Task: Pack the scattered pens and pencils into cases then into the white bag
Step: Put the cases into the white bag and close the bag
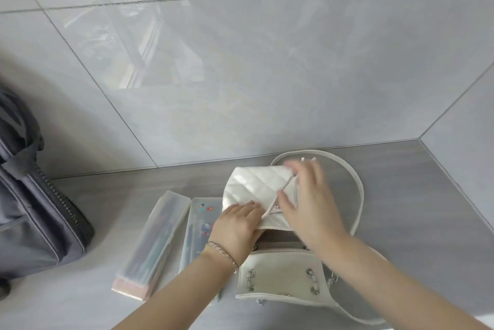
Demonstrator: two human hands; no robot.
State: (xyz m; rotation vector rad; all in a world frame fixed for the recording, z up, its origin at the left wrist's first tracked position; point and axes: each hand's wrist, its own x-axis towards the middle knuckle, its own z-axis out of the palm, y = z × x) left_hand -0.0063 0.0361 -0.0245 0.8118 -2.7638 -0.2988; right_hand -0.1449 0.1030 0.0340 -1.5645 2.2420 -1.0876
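Looking down from the head camera onto the white bag [283, 273], flat on the grey worktop [414, 209] right of centre; quilted flap [254, 185] thrown up and back toward the tiled wall [240, 75], mouth of the bag showing just below it; white strap [358, 188] looped round the far and right side, silver chain [251, 279] threaded through the near face.

Over to the left hand [236, 225], bracelet [222, 251] at the wrist; fingers laid across the flap's near-left corner, thumb out of sight, so cannot tell whether that grip pinches the flap or only presses it.

Now the right hand [310, 206], blurred, over the flap's right edge; grip apart, fingers spread and fairly straight, clamped on nothing, thumb tip close to the flap's edge.

Left of the bag, two see-through cases side by side on the worktop, both closed with pens showing through: a frosted case [152, 244] further left, a stickered case [199, 220] just beside the bag, partly under the left forearm; neither inside the bag.

Far left, well apart, a grey bag [32, 209] with a dark zip.
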